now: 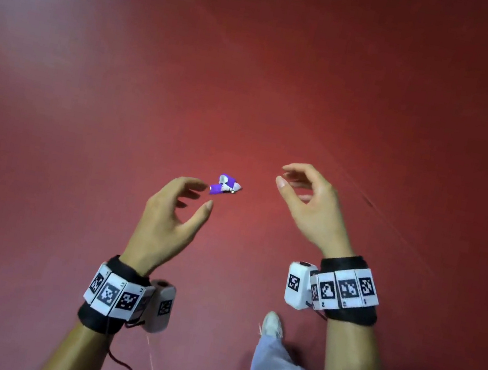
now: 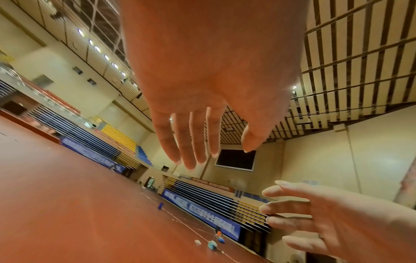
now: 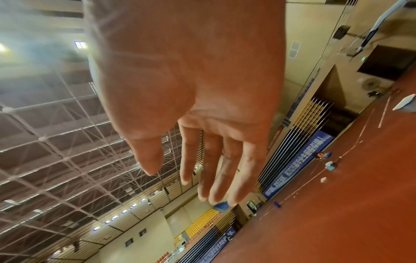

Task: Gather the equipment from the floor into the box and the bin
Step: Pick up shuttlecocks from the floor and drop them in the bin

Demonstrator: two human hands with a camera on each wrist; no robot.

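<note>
A small purple and white object (image 1: 225, 185) lies on the red floor (image 1: 258, 57) ahead of me. My left hand (image 1: 205, 195) hovers above the floor with loosely curled fingers and holds nothing; its index fingertip appears just left of the object. My right hand (image 1: 283, 175) floats to the object's right, also loosely curled and holding nothing. In the left wrist view the left hand (image 2: 230, 151) shows a bare palm, and the right hand (image 2: 315, 218) reaches in from the lower right. The right hand (image 3: 167, 177) has relaxed, nearly straight fingers.
My white shoe (image 1: 273, 323) stands on the floor below the right wrist. Far off on the court lie a blue cylinder (image 3: 277, 204), a light-blue item (image 3: 331, 166), a small white piece (image 3: 324, 180) and an orange-and-blue thing (image 3: 324, 155). Folded stands line the walls.
</note>
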